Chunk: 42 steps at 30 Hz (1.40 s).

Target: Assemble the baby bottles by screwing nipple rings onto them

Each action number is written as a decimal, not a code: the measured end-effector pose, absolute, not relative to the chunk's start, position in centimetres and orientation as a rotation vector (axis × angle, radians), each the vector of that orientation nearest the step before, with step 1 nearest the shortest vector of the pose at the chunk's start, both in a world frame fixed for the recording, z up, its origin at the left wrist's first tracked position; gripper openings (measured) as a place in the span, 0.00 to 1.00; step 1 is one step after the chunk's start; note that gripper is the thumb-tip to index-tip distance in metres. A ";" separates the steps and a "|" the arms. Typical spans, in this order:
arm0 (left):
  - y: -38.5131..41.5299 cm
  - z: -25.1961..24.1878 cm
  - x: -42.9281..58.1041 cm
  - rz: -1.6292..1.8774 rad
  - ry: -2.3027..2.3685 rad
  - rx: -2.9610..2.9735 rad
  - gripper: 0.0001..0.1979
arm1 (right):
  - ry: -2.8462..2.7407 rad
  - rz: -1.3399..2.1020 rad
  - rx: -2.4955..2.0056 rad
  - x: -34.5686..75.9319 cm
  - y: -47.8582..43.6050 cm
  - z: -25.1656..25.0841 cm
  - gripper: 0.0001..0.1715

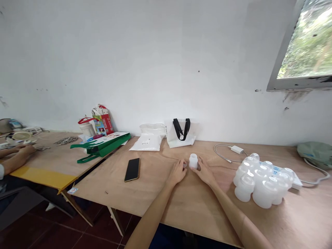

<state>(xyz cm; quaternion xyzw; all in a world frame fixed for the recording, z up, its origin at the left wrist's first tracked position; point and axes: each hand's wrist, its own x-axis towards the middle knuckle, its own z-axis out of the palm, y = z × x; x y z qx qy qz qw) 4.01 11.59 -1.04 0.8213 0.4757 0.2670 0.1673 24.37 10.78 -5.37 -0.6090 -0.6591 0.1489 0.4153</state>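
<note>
A small translucent white bottle [193, 160] stands upright on the wooden table in front of me, with no cap on its mouth. My right hand [206, 173] grips its lower right side between thumb and fingers. Just left of it, my left hand [177, 172] rests low over the tabletop, its fingers closed on a small clear cap [184, 164]. Cap and bottle are a short gap apart. Over to the right stands a tight group of similar bottles [264, 183] with clear caps on their tops.
A black phone [132, 169] lies left of my hands. Against the wall sit a white plastic package [147, 141] and a white bag [181, 136] with black handles. A white charger [237, 149] with its cable lies behind the bottles. A green bag [103, 147] and another person's hands [24, 152] are further left.
</note>
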 end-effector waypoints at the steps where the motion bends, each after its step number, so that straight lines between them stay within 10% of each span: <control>1: 11.6 -1.1 3.9 0.771 1.354 2.325 0.12 | -1.650 0.355 -1.554 24.2 11.0 -5.3 0.34; 42: 11.8 -1.8 2.7 0.978 1.381 2.021 0.18 | -1.500 0.040 -1.434 24.1 10.6 -3.6 0.33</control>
